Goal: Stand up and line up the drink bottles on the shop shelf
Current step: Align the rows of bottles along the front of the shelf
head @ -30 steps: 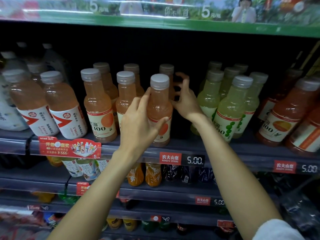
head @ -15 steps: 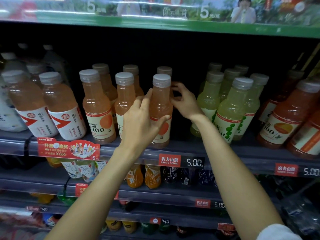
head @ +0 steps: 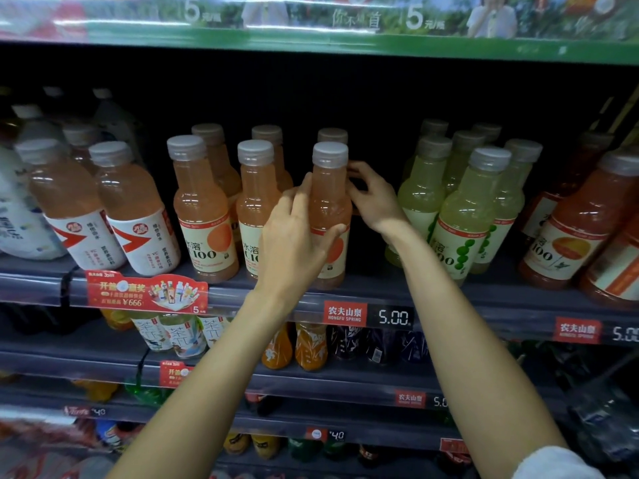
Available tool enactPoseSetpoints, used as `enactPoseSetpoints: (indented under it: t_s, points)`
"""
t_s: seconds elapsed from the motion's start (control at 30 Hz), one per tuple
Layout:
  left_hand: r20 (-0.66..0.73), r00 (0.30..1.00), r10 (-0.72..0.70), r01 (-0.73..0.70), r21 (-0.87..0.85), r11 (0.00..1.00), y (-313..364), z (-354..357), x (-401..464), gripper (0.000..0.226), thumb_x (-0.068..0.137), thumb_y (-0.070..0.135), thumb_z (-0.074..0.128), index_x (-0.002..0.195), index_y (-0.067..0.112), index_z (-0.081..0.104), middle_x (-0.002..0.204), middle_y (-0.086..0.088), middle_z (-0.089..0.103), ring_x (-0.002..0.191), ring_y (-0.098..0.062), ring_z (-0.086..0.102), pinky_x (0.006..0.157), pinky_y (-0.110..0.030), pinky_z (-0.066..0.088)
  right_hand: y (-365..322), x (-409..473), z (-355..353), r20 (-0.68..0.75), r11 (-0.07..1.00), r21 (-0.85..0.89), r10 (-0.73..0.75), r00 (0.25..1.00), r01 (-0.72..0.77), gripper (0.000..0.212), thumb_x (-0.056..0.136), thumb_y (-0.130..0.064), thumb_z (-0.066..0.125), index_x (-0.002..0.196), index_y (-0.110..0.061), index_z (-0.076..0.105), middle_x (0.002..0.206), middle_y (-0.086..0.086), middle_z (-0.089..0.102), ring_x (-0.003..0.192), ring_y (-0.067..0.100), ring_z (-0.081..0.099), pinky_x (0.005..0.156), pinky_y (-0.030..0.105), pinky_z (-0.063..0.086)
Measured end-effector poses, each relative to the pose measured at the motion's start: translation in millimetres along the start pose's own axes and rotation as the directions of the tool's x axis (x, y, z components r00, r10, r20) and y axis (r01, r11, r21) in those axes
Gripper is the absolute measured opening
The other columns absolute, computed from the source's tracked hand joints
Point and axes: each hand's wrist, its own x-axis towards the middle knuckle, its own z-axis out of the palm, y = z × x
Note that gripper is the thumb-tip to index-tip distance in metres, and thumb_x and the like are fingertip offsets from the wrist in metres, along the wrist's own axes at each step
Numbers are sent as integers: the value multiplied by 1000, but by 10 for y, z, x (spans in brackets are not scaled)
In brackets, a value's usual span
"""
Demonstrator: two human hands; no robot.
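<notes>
A peach-coloured drink bottle (head: 330, 188) with a grey cap stands upright at the front edge of the dark shelf (head: 446, 297). My left hand (head: 297, 243) grips its body, fingers on the left side and thumb across the label. Directly behind it stands a second peach bottle (head: 332, 135), of which only the cap shows. My right hand (head: 375, 202) reaches past the front bottle, its fingers curled round that rear bottle's neck. Two more rows of the same peach bottles (head: 204, 209) stand to the left.
Pale green bottles (head: 470, 209) stand in rows to the right, beyond a dark gap, with red-orange bottles (head: 581, 229) further right. Pink bottles with white labels (head: 128, 209) stand at the left. A price strip (head: 368, 314) runs along the shelf front; lower shelves hold more drinks.
My right hand went from spread fingers near the rear bottle to curled fingers round its neck. My left hand kept its hold on the front bottle, which barely moved.
</notes>
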Motion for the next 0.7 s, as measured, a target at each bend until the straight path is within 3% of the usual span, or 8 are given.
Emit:
enactPoseSetpoints:
  t_s: [0.23,0.43,0.53,0.63,0.7]
  points:
    - [-15,999,33,-33,6,999,-11,5,-15,77,82,37,72,142,3,38,120,-17,58,111,-30,57,87,-34,47,-13,-28,40,-18,999,-33,-12,1000,12,32,98,-16,46,130,-10,49,132,9,54,121,20,50,94,24,42]
    - [-20,998,53,-53,-14,998,-41,38,-40,75,85,36,69,142,1,37,121,-18,58,112,-31,57,90,-37,48,14,-64,50,-22,999,25,35,999,-34,34,99,-20,44,132,-14,48,132,8,54,122,20,51,101,34,43]
    - [-38,996,75,-75,-19,997,-31,46,-83,66,88,32,65,140,0,39,130,-17,54,120,-29,52,97,-30,42,27,-208,25,-59,998,57,25,998,-22,34,100,-23,42,134,-17,46,134,5,53,121,16,51,103,36,43]
    - [-148,982,121,-127,-36,991,31,-14,-165,50,91,21,61,134,-1,47,132,-16,52,123,-25,47,104,-16,29,-21,-474,-63,-129,999,-19,-35,991,32,34,99,-17,45,133,-15,47,132,2,53,111,5,52,93,12,43]
    - [-255,950,178,-202,-68,977,137,-42,-246,38,91,15,59,125,-1,54,121,-14,59,113,-23,53,98,-18,35,-60,-697,-155,-207,987,-124,-127,970,103,31,96,-13,49,128,-12,52,122,2,60,103,4,56,85,9,45]
